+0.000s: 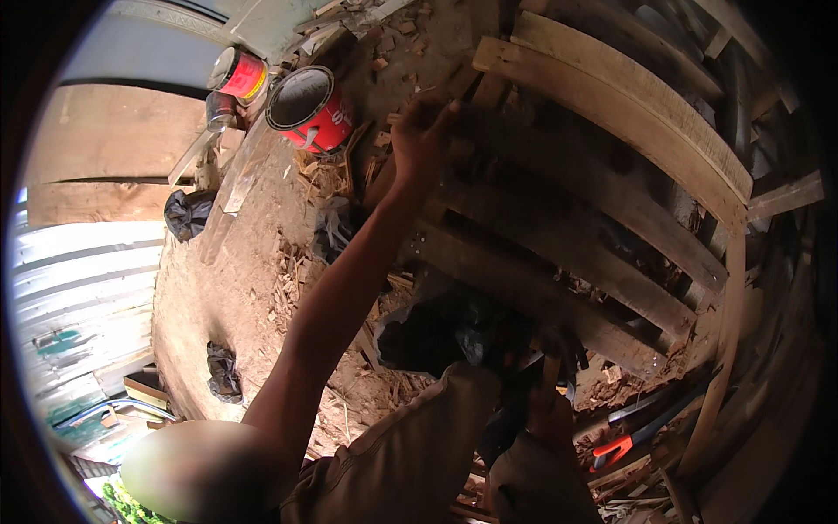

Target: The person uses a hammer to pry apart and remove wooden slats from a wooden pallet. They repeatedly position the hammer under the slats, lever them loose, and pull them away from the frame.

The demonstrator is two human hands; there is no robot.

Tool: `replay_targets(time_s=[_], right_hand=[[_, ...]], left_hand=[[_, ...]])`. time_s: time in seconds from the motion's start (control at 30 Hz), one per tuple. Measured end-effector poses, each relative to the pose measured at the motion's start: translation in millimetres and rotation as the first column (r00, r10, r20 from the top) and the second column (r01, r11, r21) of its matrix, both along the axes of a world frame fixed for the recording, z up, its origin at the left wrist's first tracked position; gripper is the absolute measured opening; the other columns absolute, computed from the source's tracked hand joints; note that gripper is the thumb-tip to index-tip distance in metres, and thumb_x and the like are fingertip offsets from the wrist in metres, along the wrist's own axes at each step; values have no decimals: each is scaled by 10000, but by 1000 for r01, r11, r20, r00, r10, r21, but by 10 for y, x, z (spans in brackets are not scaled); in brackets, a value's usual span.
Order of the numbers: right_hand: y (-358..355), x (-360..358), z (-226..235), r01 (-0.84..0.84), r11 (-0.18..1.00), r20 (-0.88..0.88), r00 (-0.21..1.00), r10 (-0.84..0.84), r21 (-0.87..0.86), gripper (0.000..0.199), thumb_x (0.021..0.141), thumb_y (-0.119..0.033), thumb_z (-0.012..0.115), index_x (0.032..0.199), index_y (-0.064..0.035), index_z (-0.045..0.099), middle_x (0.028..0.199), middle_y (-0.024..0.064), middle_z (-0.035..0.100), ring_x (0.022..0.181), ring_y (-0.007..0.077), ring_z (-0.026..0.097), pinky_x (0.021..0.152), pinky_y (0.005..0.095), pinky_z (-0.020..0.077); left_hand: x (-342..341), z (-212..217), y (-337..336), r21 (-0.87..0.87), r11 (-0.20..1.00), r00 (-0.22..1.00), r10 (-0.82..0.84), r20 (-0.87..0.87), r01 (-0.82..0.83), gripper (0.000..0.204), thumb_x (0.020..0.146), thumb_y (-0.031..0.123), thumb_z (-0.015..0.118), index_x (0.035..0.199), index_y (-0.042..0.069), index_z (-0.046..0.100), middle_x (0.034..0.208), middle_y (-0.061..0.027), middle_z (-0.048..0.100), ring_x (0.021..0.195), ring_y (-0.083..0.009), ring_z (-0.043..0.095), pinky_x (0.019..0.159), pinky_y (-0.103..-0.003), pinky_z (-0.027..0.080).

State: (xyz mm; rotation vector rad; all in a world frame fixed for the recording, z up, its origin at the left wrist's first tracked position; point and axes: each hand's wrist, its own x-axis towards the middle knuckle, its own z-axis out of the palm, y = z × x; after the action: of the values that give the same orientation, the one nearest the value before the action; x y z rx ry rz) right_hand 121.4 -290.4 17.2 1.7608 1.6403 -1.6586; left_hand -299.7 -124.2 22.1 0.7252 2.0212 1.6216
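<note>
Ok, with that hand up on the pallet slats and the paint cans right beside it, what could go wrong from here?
The left hand grips a rough slat of the wooden pallet; splinters seem likely on bare skin. The open red can stands close to that forearm, so a swing back could tip it. Wood chips and loose scraps litter the ground, which may make footing unsure. The right hand is not clearly visible.

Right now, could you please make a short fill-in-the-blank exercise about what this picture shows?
1. The left hand rests on a wooden ____.
2. The open paint can beside the frame is ____ in colour.
3. A saw with an orange handle lies at the lower ____ of the picture.
4. The ground is littered with wood ____.

Missing words: frame; red; right; chips
</note>
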Motion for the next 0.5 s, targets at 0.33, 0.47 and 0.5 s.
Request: replay_targets(time_s=[0.33, 0.47, 0.5], right_hand=[[86, 79, -52, -53, 992, -65, 996, 61, 115, 386, 913, -412, 688, 888, -29, 648, 689, 135, 637, 697, 244, 677, 627, 414, 496], [82, 99, -61, -28, 996, -108, 993, 37, 81, 369, 919, -386, 674, 877, -21, 641, 674, 138, 622, 667, 256, 658, 616, 419, 486], [75, 97, -64, -27, 995, -115, 993, 38, 93, 368, 921, -383, 670, 876, -19, 639, 671, 136, 617, 661, 251, 649, 615, 420, 483]], left_hand=[[-33, -219, 33, 87, 996, 993, 23, -119, -13, 230, 955, 182, 703, 1030, -31, 658, 885, -70, 718, 851, -93, 641, 759, -270, 497], [-2, -188, 64, 78, 996, 985, 56, -163, -44, 186, 960, 154, 695, 1026, -18, 663, 904, -41, 711, 839, -82, 630, 750, -260, 490], [-2, -191, 69, 80, 996, 982, 64, -180, -50, 185, 957, 150, 698, 1028, -17, 663, 904, -40, 710, 835, -82, 630, 745, -260, 489]])
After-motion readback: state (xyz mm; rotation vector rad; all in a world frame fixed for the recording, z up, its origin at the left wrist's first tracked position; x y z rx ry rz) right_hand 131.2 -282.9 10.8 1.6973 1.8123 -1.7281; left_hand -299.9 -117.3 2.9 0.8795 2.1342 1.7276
